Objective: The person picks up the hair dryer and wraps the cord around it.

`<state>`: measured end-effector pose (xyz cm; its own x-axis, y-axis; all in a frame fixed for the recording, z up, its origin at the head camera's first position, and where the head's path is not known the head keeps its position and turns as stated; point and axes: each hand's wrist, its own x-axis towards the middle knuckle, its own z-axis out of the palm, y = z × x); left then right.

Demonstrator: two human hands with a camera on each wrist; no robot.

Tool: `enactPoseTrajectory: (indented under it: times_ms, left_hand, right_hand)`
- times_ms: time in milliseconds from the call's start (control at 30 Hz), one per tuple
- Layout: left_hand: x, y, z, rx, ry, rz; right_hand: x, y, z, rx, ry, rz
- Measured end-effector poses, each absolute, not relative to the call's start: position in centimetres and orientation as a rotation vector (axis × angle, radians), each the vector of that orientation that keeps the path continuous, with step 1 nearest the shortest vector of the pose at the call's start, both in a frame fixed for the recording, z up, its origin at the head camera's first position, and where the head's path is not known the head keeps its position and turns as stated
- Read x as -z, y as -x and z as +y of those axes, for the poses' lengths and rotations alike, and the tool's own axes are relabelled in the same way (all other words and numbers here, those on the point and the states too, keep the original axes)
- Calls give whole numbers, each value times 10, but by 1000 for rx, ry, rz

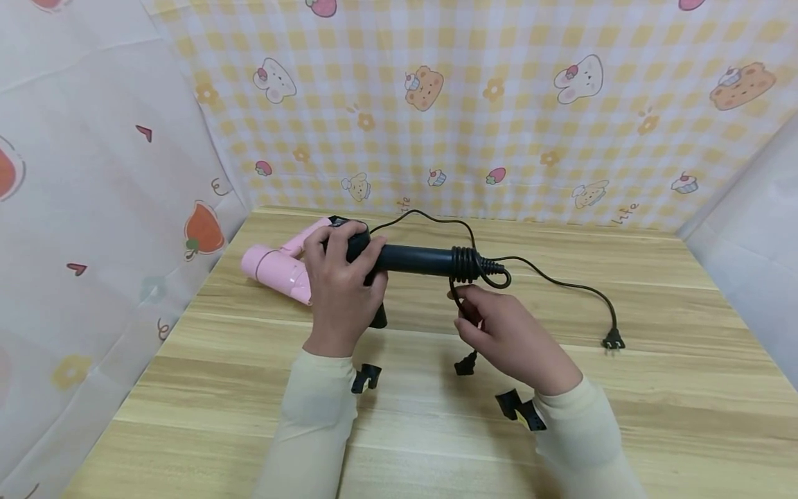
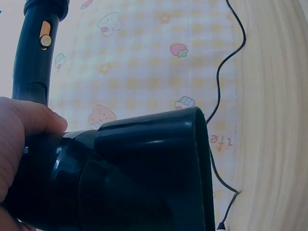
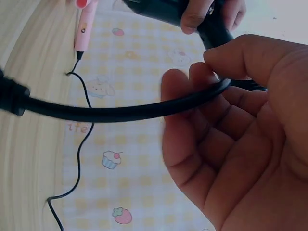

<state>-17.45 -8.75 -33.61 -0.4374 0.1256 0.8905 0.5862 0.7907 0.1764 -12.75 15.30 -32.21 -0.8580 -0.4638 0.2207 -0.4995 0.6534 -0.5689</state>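
Observation:
A dark hair dryer is held up by my left hand, its fingers and thumb wrapped round the head where it meets the handle. The wide nozzle fills the lower part of the left wrist view. Black cord is wound in several turns about the handle's end. My right hand has curled fingers at the loose length of this power cord, which crosses the fingertips in the right wrist view. The plug dangles below that hand.
A pink hair dryer lies on the wooden table at the left, partly behind my left hand. Its thin cord runs along the back to a two-pin plug on the right. A checked cloth hangs behind.

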Motion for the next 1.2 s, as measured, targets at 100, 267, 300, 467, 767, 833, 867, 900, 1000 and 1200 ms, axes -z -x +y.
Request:
enactPoseTrajectory:
  times_ms: [100,267,300,467,767,833,867,900,1000,1200]
  left_hand:
    - [338,176,-86,573,530,-1989]
    - [340,176,-84,534,520,-2022]
    - [340,176,-84,528,517,-2028]
    - [342,177,-84,513,495,-2045]
    - [341,176,-83,517,499,-2068]
    - [341,176,-82,506,502,-2071]
    - [341,176,-82,500,505,-2073]
    - [341,176,-82,493,505,-2074]
    - [341,176,-82,480,504,-2078]
    - [342,177,-83,467,494,-2096]
  right_hand:
    - [322,127,153,-966,-833,-2782]
    - [320,125,154,-920,-827,-2747]
    - [319,125,155,-913,-823,-2741]
    - [319,124,157,-900,-807,-2674]
    - [322,126,156,-787,-822,-2398]
    - [322,127,156,-769,-807,-2356]
    - [322,126,156,-762,-798,-2344]
    - [322,126,156,-759,-789,-2338]
    - [322,126,155,-764,-772,-2360]
    - [320,125,157,-850,-789,-2467]
